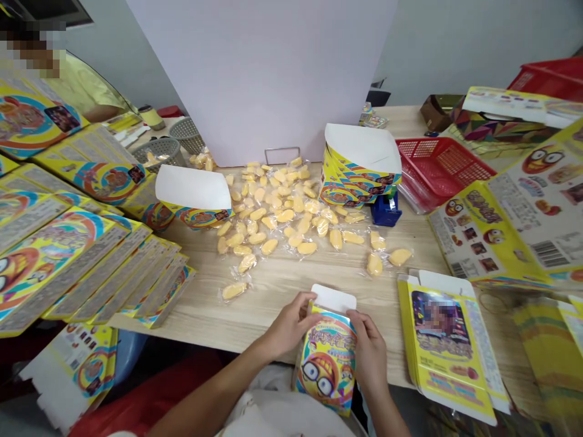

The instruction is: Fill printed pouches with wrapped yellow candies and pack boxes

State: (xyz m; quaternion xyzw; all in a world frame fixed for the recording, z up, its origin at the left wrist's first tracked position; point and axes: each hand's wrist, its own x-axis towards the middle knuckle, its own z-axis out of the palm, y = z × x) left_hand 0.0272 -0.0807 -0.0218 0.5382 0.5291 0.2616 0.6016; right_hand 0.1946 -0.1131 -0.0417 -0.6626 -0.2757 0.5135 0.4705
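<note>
A small yellow carton [327,358] printed with a cartoon face stands upright at the near table edge, its white top flap open. My left hand [289,326] grips its upper left side. On the opposite side, my right hand [371,352] holds its upper right edge, thumb near the flap. Just beyond the carton, a heap of yellow sweets in clear wrappers [277,212] spreads over the wooden table [282,285].
Flat unfolded cartons [449,343] lie stacked to my right, and several more [82,261] fan out on the left. Two bundles of folded cartons [359,167] [194,194] flank the sweets. A red basket [439,167] sits at right. A white board [264,79] stands behind. A person sits at far left.
</note>
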